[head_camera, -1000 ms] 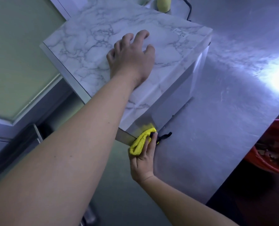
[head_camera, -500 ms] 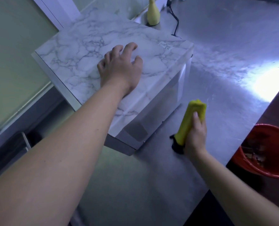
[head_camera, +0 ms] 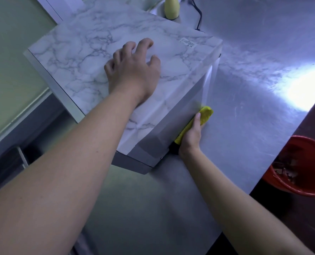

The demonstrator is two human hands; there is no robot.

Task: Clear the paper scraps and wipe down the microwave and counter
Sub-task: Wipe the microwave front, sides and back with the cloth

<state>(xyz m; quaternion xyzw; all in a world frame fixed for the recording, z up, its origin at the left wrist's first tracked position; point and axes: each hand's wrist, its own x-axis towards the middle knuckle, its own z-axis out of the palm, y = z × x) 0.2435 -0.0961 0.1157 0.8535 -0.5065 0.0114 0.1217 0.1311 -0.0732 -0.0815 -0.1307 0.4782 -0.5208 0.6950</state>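
Note:
A marble-patterned microwave (head_camera: 90,52) stands on the steel counter (head_camera: 245,126). My left hand (head_camera: 134,72) rests on its top, fingers spread and slightly bent. My right hand (head_camera: 190,137) grips a folded yellow cloth (head_camera: 205,114) and presses it against the microwave's right side wall, low down near the counter. The cloth's dark end shows by my wrist. Paper scraps (head_camera: 289,171) lie inside a red bin (head_camera: 311,148) below the counter's right edge.
A pale yellow bottle (head_camera: 171,8) stands behind the microwave, with a black power cable (head_camera: 198,13) running beside it. A frosted window (head_camera: 11,61) fills the left. The counter edge runs diagonally at the right, with a bright glare patch (head_camera: 303,92) on the steel.
My right hand carried the cloth from the microwave's front lower corner, out over the counter, then back against the right side wall. My left hand stayed on the top.

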